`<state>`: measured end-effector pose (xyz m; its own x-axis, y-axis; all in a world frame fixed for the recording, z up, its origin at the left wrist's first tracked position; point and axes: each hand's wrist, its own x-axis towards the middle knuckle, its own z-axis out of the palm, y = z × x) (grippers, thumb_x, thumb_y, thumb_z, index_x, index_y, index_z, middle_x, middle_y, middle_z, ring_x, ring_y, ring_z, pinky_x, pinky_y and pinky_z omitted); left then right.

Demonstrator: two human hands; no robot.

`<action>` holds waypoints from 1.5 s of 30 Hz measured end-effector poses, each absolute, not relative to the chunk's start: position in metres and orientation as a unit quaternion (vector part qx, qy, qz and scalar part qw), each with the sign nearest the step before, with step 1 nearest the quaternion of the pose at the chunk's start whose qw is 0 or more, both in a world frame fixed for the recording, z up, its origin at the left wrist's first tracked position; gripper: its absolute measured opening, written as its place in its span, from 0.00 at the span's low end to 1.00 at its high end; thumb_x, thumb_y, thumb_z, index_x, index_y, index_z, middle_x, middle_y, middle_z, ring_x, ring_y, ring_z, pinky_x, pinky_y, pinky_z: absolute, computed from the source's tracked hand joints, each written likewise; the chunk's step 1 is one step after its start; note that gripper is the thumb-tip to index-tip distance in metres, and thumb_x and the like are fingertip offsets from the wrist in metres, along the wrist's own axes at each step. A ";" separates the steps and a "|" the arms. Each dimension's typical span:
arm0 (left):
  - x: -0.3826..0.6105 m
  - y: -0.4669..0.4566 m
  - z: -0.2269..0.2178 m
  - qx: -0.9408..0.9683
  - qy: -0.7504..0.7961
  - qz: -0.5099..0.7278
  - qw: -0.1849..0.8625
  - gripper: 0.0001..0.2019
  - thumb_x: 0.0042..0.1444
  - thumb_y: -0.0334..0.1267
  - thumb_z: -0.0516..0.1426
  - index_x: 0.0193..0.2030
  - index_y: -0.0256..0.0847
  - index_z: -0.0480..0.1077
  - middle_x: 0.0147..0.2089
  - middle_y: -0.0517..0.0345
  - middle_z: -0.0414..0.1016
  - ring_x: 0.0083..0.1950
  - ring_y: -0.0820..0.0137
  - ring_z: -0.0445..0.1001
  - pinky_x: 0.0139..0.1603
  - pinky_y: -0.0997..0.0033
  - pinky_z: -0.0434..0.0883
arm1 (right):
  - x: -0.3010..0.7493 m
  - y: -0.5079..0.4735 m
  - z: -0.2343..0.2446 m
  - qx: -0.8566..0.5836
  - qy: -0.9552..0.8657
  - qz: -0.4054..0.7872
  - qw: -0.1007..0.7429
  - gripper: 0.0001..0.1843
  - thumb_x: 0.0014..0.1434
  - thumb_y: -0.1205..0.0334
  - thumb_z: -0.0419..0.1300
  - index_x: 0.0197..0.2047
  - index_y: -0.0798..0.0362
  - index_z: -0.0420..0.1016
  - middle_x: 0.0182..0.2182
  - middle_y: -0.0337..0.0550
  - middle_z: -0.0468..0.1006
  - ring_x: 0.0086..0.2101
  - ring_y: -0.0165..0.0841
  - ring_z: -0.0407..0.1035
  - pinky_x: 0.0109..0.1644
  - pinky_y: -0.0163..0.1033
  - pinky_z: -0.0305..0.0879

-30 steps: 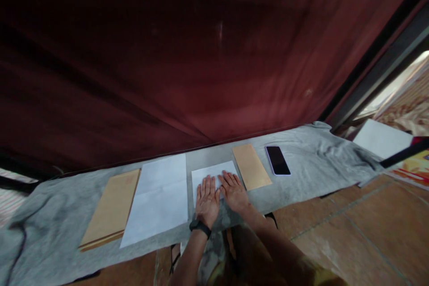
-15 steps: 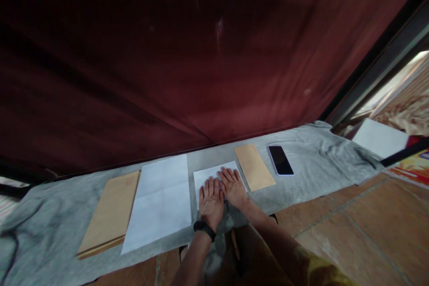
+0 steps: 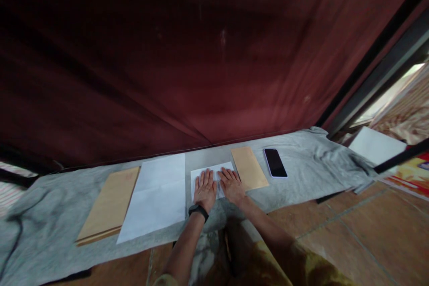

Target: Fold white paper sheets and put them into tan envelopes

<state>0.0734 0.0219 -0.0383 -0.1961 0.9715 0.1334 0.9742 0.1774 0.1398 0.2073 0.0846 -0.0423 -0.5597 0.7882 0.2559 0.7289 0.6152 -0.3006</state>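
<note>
Paper [image 3: 219, 192] lies on the cloth [image 3: 308, 165] between a larger sheet [image 3: 156, 196] and an envelope [image 3: 250, 169]. The left hand [image 3: 205, 191] and right hand [image 3: 232, 186] rest palm-down on it, fingers straight, neither gripping; a phone [image 3: 275, 163] lies near the envelope.

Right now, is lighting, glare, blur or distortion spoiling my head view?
Head view, lighting: dim, the red cloth sinking almost to black at upper left; head view, glare: none strong on the phone or large white sheet; head view, focus: soft, the colourful print at right unreadable, though individual fingers show; head view, distortion: looks stretched toward the edges.
</note>
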 end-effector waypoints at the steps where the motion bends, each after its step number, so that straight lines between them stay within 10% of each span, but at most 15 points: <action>1: 0.073 0.022 -0.039 -0.634 -0.767 -0.096 0.008 0.28 0.68 0.38 0.42 0.73 0.36 0.55 0.75 0.48 0.55 0.77 0.57 0.48 0.74 0.48 0.48 | 0.204 0.087 -0.040 -0.433 -0.878 0.089 0.185 0.23 0.72 0.61 0.48 0.66 0.51 0.69 0.65 0.47 0.68 0.63 0.39 0.62 0.69 0.49 0.54; 25: 0.067 -0.009 -0.046 -0.574 -0.809 -0.119 0.030 0.29 0.68 0.42 0.42 0.73 0.31 0.52 0.75 0.39 0.54 0.77 0.57 0.48 0.74 0.47 0.51 | 0.202 0.093 -0.059 -0.444 -0.871 0.047 0.205 0.27 0.71 0.54 0.50 0.70 0.49 0.61 0.69 0.48 0.60 0.67 0.42 0.56 0.70 0.52 0.49; 31: 0.088 -0.023 -0.042 -0.640 -0.760 -0.111 0.006 0.27 0.69 0.42 0.43 0.72 0.40 0.57 0.75 0.51 0.54 0.77 0.59 0.47 0.75 0.50 0.52 | 0.202 0.095 -0.057 -0.444 -0.872 0.052 0.200 0.26 0.71 0.54 0.51 0.69 0.50 0.63 0.69 0.47 0.60 0.68 0.43 0.55 0.70 0.52 0.49; 45: 0.078 -0.074 -0.046 -0.656 -0.741 -0.115 0.080 0.28 0.68 0.47 0.50 0.73 0.47 0.56 0.77 0.45 0.48 0.77 0.52 0.48 0.71 0.46 0.59 | 0.249 0.026 -0.044 -0.314 -0.924 0.070 0.208 0.25 0.71 0.55 0.52 0.70 0.46 0.62 0.69 0.46 0.60 0.67 0.40 0.57 0.71 0.52 0.52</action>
<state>0.0776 -0.0737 -0.0459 -0.1261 0.9545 0.2702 0.9915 0.1126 0.0651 0.2486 0.0263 -0.0443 -0.7163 0.6088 0.3410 0.5506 0.7933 -0.2597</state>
